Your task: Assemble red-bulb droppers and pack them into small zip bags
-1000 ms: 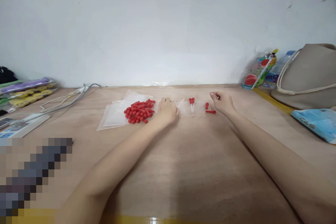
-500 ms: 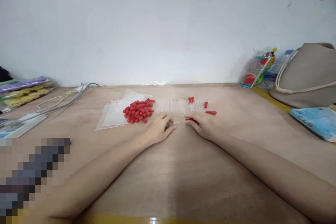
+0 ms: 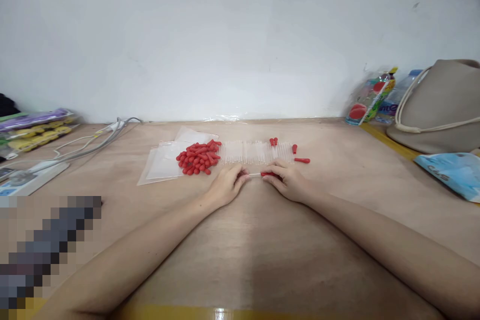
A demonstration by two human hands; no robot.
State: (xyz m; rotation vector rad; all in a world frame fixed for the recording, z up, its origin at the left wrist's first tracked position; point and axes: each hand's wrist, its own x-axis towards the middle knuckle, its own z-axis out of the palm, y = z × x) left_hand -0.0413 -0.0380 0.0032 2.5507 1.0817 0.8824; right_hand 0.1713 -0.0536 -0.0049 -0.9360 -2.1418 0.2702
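Observation:
My left hand [image 3: 229,184] pinches a thin clear dropper tube [image 3: 255,175] that points to the right. Between the fingers of my right hand [image 3: 287,181] is a red rubber bulb [image 3: 267,174], its open end meeting the tube's tip; whether the tube sits inside it I cannot tell. Just beyond my hands lies a row of clear tubes [image 3: 243,152], side by side. Two of them carry red bulbs [image 3: 273,142] at their far ends. Left of the row is a heap of red bulbs [image 3: 198,157]. Two loose red bulbs [image 3: 302,160] lie at its right end.
Clear plastic bags [image 3: 159,162] lie under and left of the heap. Farther left are cables [image 3: 108,137], a power strip [image 3: 35,180] and yellow packets [image 3: 39,135]. Bottles [image 3: 369,100], a beige bag [image 3: 437,102] and a blue packet [image 3: 450,172] stand or lie on the right.
My left hand has turned the tube level, and my hands have come closer. The tube's tip and the bulb, apart before, now meet.

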